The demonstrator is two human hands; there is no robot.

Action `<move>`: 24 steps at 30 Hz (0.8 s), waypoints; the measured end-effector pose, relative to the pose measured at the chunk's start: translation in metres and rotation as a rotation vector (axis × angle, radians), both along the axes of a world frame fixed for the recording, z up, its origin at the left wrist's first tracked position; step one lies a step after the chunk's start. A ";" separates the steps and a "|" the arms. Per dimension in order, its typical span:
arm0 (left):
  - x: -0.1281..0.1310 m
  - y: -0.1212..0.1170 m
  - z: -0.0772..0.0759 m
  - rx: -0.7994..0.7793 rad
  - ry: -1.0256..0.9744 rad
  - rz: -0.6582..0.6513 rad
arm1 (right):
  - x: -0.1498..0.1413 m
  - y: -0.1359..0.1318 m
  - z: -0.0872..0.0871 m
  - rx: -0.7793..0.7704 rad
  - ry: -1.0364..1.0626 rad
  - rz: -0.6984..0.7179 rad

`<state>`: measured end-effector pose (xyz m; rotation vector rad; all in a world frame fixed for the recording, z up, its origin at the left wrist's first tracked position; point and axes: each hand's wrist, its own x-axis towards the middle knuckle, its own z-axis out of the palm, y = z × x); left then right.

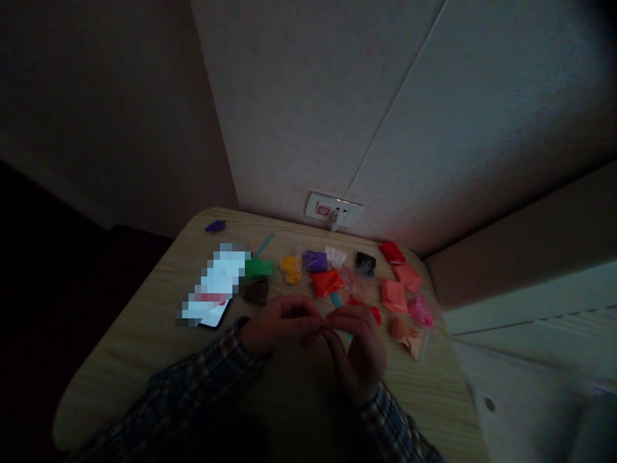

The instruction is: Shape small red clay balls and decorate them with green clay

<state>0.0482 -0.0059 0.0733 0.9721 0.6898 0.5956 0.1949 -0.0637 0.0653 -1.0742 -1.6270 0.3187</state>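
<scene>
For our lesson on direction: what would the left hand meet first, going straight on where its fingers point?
Probably the right hand: the left hand points towards it, and their fingertips look very close, though depth is unclear.

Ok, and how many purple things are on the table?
2: a small purple piece near the far left corner of the table, and a purple packet just left of the white packet. Left hand and right hand may hide more.

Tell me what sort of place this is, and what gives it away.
Probably a corner of a room in a home or a guest room: a small wooden table stands against a patterned wall, just below a wall socket, with a phone lying on it.
</scene>
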 end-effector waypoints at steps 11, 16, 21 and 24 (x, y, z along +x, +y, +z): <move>-0.005 0.006 -0.001 0.163 0.003 0.130 | 0.000 0.001 -0.002 0.053 -0.106 -0.054; -0.001 0.005 -0.002 0.179 0.029 0.120 | 0.000 0.002 0.003 0.072 -0.121 -0.077; 0.002 0.001 0.002 0.189 0.053 0.120 | 0.000 0.002 0.006 0.074 -0.120 -0.070; 0.002 -0.001 0.004 0.203 0.058 0.125 | 0.000 0.002 0.006 0.069 -0.109 -0.075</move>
